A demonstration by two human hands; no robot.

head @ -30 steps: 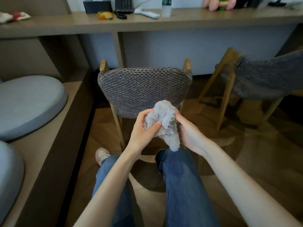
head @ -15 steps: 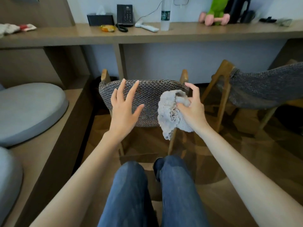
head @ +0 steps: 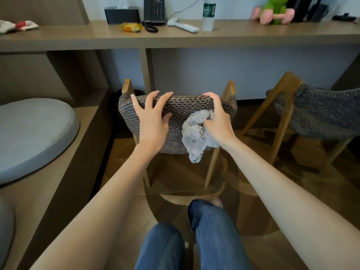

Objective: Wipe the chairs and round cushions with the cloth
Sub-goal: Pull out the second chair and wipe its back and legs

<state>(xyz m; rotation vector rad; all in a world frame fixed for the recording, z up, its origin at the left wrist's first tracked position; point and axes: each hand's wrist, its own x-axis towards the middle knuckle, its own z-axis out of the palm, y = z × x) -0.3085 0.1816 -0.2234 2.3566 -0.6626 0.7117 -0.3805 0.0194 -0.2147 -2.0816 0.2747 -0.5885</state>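
Observation:
A chair with a woven grey-brown backrest and wooden legs stands in front of me, tucked under the desk. My left hand grips the top edge of the backrest, fingers curled over it. My right hand also hooks over the top edge while it holds a crumpled grey cloth against the backrest; the cloth's tail hangs below the rest. A second chair of the same weave stands to the right. A round grey cushion lies on the low bench at left, with part of another nearer me.
A long wooden desk runs across the back with a phone, tissue box, water bottle, remote and a green plush toy. The low bench's wooden edge borders the floor at left. My legs in jeans are below.
My left hand let go of the cloth, rose and took hold of the backrest's top. My right hand carried the cloth up and pressed it to the backrest. The view moved closer.

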